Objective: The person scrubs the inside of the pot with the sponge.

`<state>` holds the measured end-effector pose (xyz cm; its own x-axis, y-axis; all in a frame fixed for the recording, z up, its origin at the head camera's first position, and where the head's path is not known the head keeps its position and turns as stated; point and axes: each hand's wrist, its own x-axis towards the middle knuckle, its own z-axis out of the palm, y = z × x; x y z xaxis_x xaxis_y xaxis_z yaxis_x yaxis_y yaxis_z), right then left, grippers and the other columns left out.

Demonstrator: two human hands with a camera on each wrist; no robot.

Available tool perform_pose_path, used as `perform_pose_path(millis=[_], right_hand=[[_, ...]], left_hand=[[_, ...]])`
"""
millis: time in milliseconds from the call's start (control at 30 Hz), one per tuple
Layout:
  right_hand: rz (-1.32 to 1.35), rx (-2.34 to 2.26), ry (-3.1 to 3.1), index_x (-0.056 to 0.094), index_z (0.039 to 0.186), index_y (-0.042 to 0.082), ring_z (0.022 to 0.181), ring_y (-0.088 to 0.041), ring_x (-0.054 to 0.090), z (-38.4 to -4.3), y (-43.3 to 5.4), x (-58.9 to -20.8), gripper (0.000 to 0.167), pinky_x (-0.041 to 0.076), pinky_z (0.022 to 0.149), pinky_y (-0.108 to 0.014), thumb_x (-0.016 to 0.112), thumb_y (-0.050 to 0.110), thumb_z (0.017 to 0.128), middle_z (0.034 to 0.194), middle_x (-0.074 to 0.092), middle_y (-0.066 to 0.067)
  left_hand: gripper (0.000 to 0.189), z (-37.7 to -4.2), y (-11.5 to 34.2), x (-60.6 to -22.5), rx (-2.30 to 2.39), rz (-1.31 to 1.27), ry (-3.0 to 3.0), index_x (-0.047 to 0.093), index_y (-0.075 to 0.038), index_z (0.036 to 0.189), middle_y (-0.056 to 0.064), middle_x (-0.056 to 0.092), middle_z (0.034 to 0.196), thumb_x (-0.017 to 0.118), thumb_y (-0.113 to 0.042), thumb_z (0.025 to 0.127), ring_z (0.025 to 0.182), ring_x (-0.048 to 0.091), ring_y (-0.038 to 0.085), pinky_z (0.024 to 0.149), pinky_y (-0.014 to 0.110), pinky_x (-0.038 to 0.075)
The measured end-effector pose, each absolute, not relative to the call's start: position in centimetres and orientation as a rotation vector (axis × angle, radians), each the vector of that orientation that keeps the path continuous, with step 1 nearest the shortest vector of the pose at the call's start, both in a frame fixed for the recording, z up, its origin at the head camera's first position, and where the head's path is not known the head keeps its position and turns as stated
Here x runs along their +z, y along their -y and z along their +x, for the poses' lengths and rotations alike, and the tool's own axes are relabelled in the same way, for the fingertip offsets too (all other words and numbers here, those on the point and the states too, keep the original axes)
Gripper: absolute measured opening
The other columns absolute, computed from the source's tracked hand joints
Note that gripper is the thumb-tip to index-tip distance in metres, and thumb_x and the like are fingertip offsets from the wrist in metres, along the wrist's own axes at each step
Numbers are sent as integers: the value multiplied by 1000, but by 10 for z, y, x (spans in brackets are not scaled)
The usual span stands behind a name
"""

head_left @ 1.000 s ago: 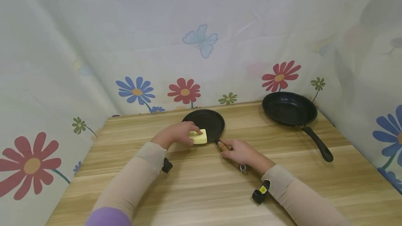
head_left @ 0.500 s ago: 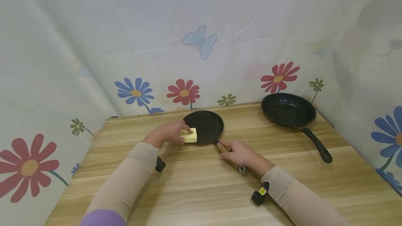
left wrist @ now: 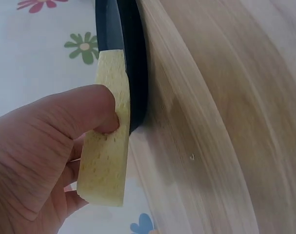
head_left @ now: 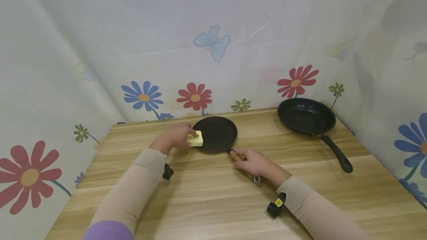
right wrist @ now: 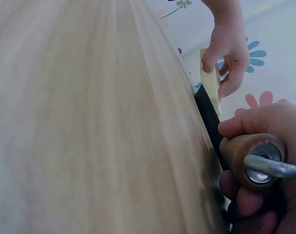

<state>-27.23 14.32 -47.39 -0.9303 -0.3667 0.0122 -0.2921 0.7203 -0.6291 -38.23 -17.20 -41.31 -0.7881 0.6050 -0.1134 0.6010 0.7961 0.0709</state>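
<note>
A pale yellow sponge [head_left: 196,139] is pinched between the thumb and fingers of my left hand [head_left: 173,136]. It lies over the left rim of a flat black frying pan [head_left: 218,134] on the table. In the left wrist view the thumb presses the near long face of the sponge [left wrist: 106,161], whose far end reaches inside the pan rim [left wrist: 138,73]. My right hand [head_left: 255,163] grips the pan's wooden handle [right wrist: 235,151], which ends in a metal hanging ring [right wrist: 272,166]. Part of the handle is hidden under the fingers.
A deeper black frying pan [head_left: 307,117] stands at the back right, its black handle [head_left: 337,153] pointing toward the front right. The wood-grain table [head_left: 207,203] meets a flower-printed curtain [head_left: 166,66] at the back and sides.
My left hand has drawn the sponge leftward across the small pan, from its inside to its left rim. The right hand keeps its grip on the handle, nearly still.
</note>
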Motion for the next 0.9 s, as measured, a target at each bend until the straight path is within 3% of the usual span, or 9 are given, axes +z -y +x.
perform_pose_path(millis=[300,533,900], right_hand=[[-521,-1021,-2768,54,148,15,68,-14,55,-272,-144,-473,64,46,70,-32,70,34,88,110,71,-7],[-597,-1033,-2739,52,149,14,57,-11,55,-274,-145,-474,65,46,61,-31,68,31,88,70,65,2],[-601,-1003,-2753,52,149,16,70,-13,57,-273,-145,-472,65,48,74,-33,68,33,88,108,72,-5]], left_hand=[[44,-390,176,-412,16,939,-2902,76,-18,121,7,62,106,81,-13,78,92,57,24,90,41,50],[47,-399,177,-411,15,943,-2926,77,-16,120,8,64,105,86,-15,74,92,58,24,89,41,50],[46,-412,173,-411,-56,908,-2951,76,-21,122,6,62,111,81,-13,76,105,56,30,93,47,48]])
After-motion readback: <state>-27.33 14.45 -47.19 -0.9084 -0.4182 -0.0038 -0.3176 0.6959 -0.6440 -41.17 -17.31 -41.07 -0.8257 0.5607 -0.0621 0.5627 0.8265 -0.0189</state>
